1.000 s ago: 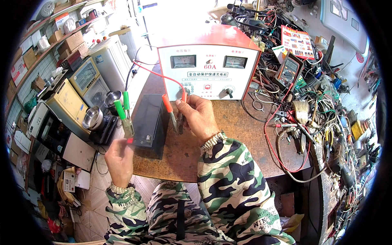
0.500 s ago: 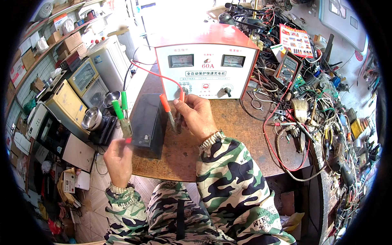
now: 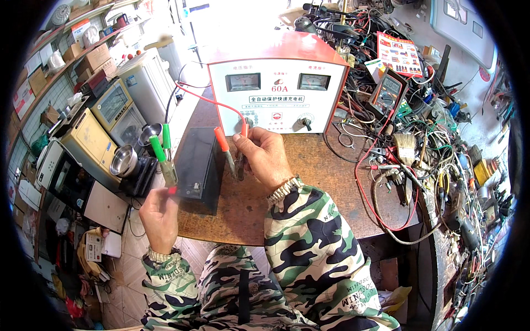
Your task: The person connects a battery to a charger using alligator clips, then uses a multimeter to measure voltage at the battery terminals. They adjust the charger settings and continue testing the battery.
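A black box-shaped battery [image 3: 200, 157] lies on the brown wooden table [image 3: 248, 212]. A clamp with green handles [image 3: 157, 149] hangs at its left side, its metal jaws down by the near left corner. Right there my left hand [image 3: 160, 218] has its fingers drawn together, with a small red piece [image 3: 173, 190] at the fingertips; what they grip is partly hidden. Beyond the battery's right side, my right hand [image 3: 268, 157] grips a clamp with red handles [image 3: 221, 139], held above the table with its jaws pointing down, apart from the battery.
Behind the battery stands a red and white charger [image 3: 276, 91] with two meters and knobs; a red cable runs from behind it to the red clamp. A multimeter [image 3: 386, 94], brush [image 3: 406, 148] and tangled wires crowd the right. Metal bowls [image 3: 125, 160] stand at left.
Almost nothing differs. Both hands and both clamps hold their places; the view has shifted very slightly.
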A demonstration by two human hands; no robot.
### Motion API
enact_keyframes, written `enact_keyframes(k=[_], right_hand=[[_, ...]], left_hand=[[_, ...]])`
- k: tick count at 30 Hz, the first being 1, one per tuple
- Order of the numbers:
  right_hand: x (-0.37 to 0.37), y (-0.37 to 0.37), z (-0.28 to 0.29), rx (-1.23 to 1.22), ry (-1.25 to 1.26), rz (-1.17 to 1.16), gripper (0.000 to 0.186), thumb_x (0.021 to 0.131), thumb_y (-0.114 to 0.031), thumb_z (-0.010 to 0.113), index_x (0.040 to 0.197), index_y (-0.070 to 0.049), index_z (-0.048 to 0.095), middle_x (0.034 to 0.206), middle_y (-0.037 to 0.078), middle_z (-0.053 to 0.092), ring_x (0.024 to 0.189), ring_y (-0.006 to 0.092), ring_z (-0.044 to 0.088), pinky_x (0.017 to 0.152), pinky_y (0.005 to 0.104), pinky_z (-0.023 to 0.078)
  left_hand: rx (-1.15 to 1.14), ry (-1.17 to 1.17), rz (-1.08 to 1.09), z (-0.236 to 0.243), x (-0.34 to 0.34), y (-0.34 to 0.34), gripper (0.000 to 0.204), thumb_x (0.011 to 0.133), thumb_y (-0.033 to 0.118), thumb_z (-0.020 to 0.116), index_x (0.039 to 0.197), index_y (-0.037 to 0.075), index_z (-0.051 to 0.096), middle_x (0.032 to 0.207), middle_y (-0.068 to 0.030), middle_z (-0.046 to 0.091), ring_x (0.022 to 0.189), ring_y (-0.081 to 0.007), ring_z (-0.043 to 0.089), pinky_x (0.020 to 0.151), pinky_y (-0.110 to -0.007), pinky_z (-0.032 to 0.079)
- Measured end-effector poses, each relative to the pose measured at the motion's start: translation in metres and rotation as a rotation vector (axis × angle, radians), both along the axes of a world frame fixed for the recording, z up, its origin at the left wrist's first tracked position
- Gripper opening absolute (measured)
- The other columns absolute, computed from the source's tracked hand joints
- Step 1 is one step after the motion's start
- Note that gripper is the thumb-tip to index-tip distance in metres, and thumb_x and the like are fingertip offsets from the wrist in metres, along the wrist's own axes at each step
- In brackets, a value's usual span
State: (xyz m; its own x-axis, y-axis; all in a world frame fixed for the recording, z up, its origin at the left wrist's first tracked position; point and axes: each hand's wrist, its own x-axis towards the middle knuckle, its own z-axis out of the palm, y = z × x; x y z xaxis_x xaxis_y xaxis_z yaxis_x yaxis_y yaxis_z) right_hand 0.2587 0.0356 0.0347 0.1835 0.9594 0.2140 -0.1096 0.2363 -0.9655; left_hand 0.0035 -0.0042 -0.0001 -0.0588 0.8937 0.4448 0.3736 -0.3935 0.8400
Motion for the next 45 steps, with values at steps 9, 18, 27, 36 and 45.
enact_keyframes(k=[9, 18, 27, 36, 45], right_hand=[[-0.0002, 0.0042, -0.005, 0.028, 0.005, -0.002, 0.023, 0.097, -0.018, 0.065, 0.098, 0.005, 0.067, 0.07, 0.005, 0.065, 0.052, 0.0066, 0.054, 0.044, 0.0231, 0.039], [-0.0013, -0.002, 0.0028, -0.006, 0.011, 0.013, 0.023, 0.097, -0.018, 0.064, 0.096, 0.005, 0.066, 0.07, 0.005, 0.065, 0.05, 0.0072, 0.053, 0.044, 0.0233, 0.04], [0.0, 0.001, -0.0007, 0.021, 0.01, 0.016, 0.022, 0.097, -0.018, 0.064, 0.095, 0.004, 0.067, 0.07, 0.004, 0.065, 0.051, 0.0071, 0.054, 0.045, 0.0232, 0.04], [-0.0006, 0.0011, -0.0009, 0.03, 0.005, 0.008, 0.024, 0.096, -0.018, 0.065, 0.096, 0.005, 0.067, 0.071, 0.004, 0.065, 0.052, 0.0068, 0.053, 0.044, 0.0233, 0.04], [0.0003, 0.0032, -0.0038, 0.046, -0.031, -0.003, 0.025, 0.096, -0.018, 0.065, 0.098, 0.007, 0.067, 0.07, 0.004, 0.064, 0.052, 0.0064, 0.053, 0.044, 0.0232, 0.039]], left_hand=[[0.012, -0.018, 0.003, 0.0011, 0.0018, -0.0007, 0.013, 0.091, 0.004, 0.065, 0.101, -0.004, 0.064, 0.09, -0.0037, 0.068, 0.084, -0.0086, 0.059, 0.078, -0.025, 0.047], [0.024, -0.008, 0.001, 0.0003, 0.0012, -0.0005, 0.013, 0.091, 0.005, 0.066, 0.101, -0.004, 0.064, 0.09, -0.0025, 0.068, 0.084, -0.0074, 0.058, 0.077, -0.024, 0.047], [0.038, -0.005, -0.005, -0.0011, 0.0009, 0.001, 0.012, 0.092, 0.005, 0.065, 0.1, -0.003, 0.064, 0.09, -0.0035, 0.067, 0.085, -0.0083, 0.059, 0.078, -0.025, 0.047], [0.011, -0.021, -0.012, 0.0029, 0.0037, -0.0018, 0.012, 0.091, 0.004, 0.065, 0.1, -0.004, 0.063, 0.091, -0.0041, 0.067, 0.086, -0.0093, 0.06, 0.079, -0.025, 0.048], [0.006, 0.009, 0.002, 0.001, 0.0014, -0.0008, 0.013, 0.091, 0.003, 0.064, 0.101, -0.005, 0.063, 0.092, -0.0047, 0.067, 0.086, -0.0098, 0.06, 0.08, -0.025, 0.048]])
